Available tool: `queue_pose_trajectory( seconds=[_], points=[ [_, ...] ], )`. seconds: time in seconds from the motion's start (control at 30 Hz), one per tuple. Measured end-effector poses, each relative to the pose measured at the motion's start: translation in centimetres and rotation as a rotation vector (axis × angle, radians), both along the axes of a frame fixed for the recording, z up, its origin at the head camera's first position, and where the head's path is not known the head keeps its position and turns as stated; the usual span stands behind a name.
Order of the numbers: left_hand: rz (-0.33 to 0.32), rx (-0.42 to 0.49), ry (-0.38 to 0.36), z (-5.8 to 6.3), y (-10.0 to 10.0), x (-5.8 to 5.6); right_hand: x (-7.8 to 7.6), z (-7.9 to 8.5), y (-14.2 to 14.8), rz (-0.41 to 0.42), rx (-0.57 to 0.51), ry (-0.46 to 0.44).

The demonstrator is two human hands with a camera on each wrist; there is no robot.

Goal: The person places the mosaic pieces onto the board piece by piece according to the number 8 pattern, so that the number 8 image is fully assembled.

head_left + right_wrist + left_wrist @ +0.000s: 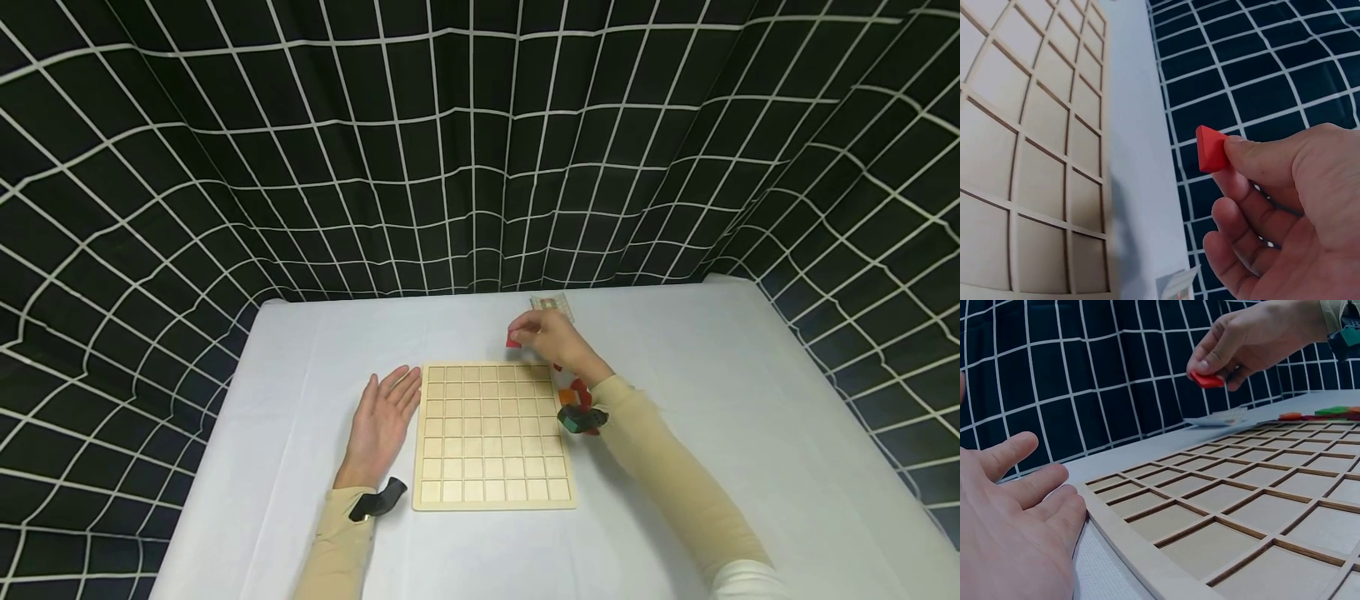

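Between thumb and fingertips, my right hand pinches a small red square tile. It is held up past the far edge of a wooden grid board, whose square cells hold no tiles. My left hand lies palm up with straight fingers, its fingertips at the board's left edge. In the left wrist view the red tile hangs in the air under the right hand.
Red, orange and green pieces lie along the board's right side, partly hidden by the right wrist. A printed card sits at the table's back edge. White cloth covers the table; a black gridded curtain hangs behind.
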State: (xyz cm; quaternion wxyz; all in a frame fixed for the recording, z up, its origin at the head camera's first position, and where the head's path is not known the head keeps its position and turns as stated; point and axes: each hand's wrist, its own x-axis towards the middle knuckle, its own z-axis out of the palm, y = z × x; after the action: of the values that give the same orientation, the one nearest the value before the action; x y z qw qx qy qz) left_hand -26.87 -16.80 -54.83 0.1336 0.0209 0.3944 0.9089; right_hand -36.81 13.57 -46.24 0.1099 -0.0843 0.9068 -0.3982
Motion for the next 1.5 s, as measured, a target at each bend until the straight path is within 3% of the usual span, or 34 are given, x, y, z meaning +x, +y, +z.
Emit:
queue_pose_trajectory(
  seconds=[0.27, 0.53, 1.17, 1.27, 1.37, 1.5],
  points=[
    [0.017, -0.211, 0.053, -0.1, 0.4, 0.1, 0.3, -1.0, -0.6, 0.069, 0.059, -0.022],
    [0.045, -0.581, 0.142, -0.3, 0.7, 0.2, 0.7, -2.0, -1.1, 0.078, 0.063, -0.086],
    [0.056, -0.582, 0.126, 0.0, 0.8, 0.3, 1.0, -3.3, -0.7, 0.112, 0.111, -0.083],
    [0.087, -0.669, 0.142, 0.0, 0.8, 0.1, 0.8, -3.5, -0.8, 0.120, 0.133, -0.072],
    [0.111, -0.815, 0.180, 0.0, 0.7, 0.0, 0.8, -3.6, -0.8, 0.118, 0.144, -0.074],
    [0.096, -0.996, 0.217, 0.1, 0.5, 0.0, 0.9, -3.7, -0.8, 0.118, 0.155, -0.080]
  ],
)
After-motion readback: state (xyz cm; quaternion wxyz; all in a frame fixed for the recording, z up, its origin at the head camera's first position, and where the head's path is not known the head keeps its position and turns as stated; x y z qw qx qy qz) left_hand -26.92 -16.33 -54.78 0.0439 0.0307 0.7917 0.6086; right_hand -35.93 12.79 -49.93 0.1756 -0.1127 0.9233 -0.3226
